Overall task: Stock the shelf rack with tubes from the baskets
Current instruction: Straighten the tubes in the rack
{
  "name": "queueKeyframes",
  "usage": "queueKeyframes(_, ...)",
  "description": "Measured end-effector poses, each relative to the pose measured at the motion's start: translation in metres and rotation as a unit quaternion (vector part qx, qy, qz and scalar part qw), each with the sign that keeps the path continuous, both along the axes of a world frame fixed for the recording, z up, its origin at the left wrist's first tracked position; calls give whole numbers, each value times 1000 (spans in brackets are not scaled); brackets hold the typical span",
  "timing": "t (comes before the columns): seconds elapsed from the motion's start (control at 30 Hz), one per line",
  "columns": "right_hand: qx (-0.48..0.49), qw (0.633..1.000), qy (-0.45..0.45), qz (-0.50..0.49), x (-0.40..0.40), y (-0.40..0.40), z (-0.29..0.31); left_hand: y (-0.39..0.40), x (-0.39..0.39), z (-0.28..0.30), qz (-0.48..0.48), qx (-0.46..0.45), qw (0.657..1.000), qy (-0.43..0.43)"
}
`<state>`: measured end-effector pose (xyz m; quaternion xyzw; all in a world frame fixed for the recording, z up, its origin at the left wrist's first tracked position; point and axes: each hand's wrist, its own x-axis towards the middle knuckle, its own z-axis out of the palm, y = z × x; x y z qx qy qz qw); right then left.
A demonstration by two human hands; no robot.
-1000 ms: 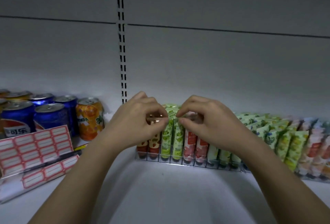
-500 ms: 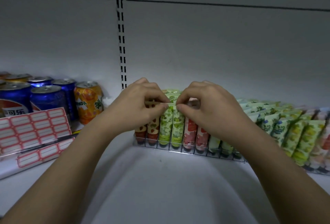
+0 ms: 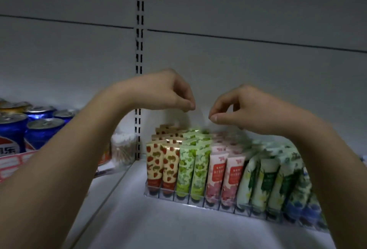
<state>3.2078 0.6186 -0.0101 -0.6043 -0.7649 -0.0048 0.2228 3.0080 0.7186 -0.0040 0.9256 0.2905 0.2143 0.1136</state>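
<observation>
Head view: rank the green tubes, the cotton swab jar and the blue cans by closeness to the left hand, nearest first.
From the left hand:
1. Green tubes, in the rack just below and slightly right of it.
2. Cotton swab jar, lower left, beside the slotted upright.
3. Blue cans, far left on the neighbouring shelf.

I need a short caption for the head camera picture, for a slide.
Both hands, left and right, hover with pinched fingers above a rack filled with upright tubes, cans at left.

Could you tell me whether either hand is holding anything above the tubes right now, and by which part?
Nothing visible: left hand and right hand hover above the tubes, fingertips pinched on no visible object.
</observation>
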Motion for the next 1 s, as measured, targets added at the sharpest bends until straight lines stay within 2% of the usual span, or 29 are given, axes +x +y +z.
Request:
queueKeyframes(0.17,-42,998,-13,45,5,7,-11,5,11,-4,-38,-20,992,120)
queueKeyframes(0.33,-72,996,-16,59,-2,14,-21,7,17,-7,-42,7,992,121)
queueKeyframes(0.47,-84,994,-6,63,-1,14,-24,8,26,-20,-37,-21,985,169)
queueKeyframes(0.77,-70,996,6,64,-7,16,-28,5,26,-21,-56,-24,984,167)
queueKeyframes(1.0,-36,999,23,31,3,18,-25,10,21,-16,-53,-22,991,118)
